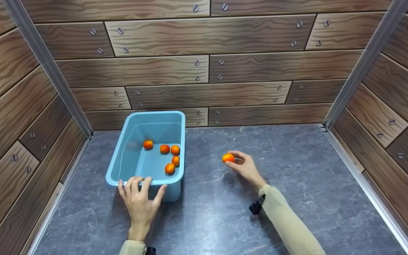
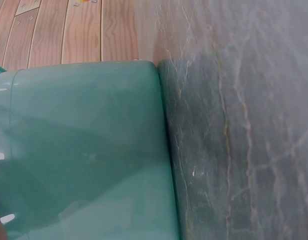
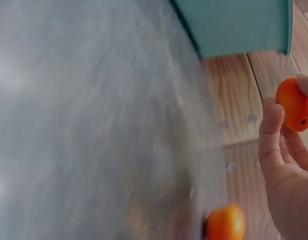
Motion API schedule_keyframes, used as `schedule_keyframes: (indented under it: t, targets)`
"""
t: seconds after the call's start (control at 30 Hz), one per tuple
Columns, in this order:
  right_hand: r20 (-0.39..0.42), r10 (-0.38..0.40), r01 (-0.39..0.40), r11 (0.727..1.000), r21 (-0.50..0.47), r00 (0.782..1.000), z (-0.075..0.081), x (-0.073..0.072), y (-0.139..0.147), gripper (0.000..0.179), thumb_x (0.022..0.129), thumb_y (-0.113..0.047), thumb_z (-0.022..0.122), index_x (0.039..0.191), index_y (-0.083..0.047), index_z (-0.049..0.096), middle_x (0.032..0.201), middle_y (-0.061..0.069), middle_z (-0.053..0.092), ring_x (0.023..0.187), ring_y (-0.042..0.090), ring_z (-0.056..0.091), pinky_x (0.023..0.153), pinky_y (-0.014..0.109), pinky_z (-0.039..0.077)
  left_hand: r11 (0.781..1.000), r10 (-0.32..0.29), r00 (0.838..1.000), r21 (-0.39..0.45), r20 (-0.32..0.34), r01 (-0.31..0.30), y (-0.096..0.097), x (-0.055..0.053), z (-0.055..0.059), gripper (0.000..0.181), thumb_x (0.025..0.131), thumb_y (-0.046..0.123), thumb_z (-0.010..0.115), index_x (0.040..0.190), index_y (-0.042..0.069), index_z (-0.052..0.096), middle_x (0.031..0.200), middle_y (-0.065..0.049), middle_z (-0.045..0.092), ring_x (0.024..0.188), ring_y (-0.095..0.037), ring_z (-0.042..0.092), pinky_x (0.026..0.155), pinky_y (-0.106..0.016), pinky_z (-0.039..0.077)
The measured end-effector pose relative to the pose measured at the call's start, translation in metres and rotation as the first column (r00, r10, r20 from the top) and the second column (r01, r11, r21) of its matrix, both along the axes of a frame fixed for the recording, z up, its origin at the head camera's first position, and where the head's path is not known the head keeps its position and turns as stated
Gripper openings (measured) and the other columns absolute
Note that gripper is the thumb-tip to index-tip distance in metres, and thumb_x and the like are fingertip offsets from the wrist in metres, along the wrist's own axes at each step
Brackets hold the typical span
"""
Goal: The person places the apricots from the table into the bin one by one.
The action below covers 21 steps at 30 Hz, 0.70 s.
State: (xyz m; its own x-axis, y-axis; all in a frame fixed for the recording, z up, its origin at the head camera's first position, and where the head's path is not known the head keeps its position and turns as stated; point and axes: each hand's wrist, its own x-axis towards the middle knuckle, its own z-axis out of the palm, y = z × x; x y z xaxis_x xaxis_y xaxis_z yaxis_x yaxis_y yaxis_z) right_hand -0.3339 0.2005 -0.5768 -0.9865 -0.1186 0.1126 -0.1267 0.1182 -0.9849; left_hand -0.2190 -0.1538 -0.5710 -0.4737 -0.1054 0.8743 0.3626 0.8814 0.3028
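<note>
A light blue plastic bin (image 1: pixel 181 177) stands on the left of the table, several small oranges (image 1: pixel 164 149) lying on its bottom. At its near rim my left hand (image 1: pixel 141 202) holds on, fingers bent over the edge and thumb spread to the right. In the left wrist view the bin's outer wall (image 2: pixel 89 150) fills the left half. Right of the bin, my right hand (image 1: pixel 246 170) pinches another small orange (image 1: pixel 228 158) between thumb and fingers. The right wrist view shows this orange (image 3: pixel 296 106) held up, its dark stem spot facing the camera.
A second orange (image 3: pixel 225 223) shows at the bottom of the right wrist view. Grey marbled tabletop (image 1: pixel 211 212) spreads under both arms. Wood-patterned panels (image 1: pixel 207 39) wall in the back and sides, with metal strips (image 1: pixel 374 216) along the corners and side edges.
</note>
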Motion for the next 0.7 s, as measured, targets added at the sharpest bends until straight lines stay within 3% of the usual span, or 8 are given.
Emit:
schedule_keyframes:
  t: [0.2,0.5,0.7]
  targets:
    - [-0.017,0.046,-0.047,0.996,-0.072,0.999,0.020,-0.006,-0.031,0.046,0.085,-0.013,0.077,0.128,-0.004,0.062,0.114,0.010,0.065,0.078,0.010,0.067,0.061,0.024,0.051,1.000,0.002,1.000,-0.007,0.016,-0.002,-0.001,0.000,0.001,0.058,0.086,0.066,0.061,0.093,0.009,0.068,0.095,-0.015,0.057,0.104,-0.035,0.050,0.111,-0.063,0.017]
    - [-0.059,0.145,-0.147,0.989,-0.032,0.988,0.041,-0.011,-0.059,0.049,0.086,-0.008,0.075,0.132,-0.003,0.059,0.125,0.017,0.061,0.086,0.015,0.064,0.066,0.027,0.053,1.000,0.001,1.000,0.003,0.010,-0.001,0.000,0.000,-0.001,0.058,0.086,0.065,0.061,0.092,0.008,0.067,0.096,-0.014,0.056,0.104,-0.035,0.050,0.109,-0.064,0.018]
    - [-0.083,0.192,-0.194,0.981,-0.010,0.978,0.075,0.001,-0.074,0.049,0.086,-0.001,0.072,0.132,0.003,0.057,0.127,0.023,0.059,0.092,0.024,0.063,0.067,0.024,0.052,1.000,-0.002,1.000,0.003,-0.008,0.002,0.001,0.000,0.000,0.055,0.085,0.063,0.063,0.092,0.009,0.066,0.095,-0.014,0.056,0.103,-0.036,0.051,0.108,-0.066,0.019]
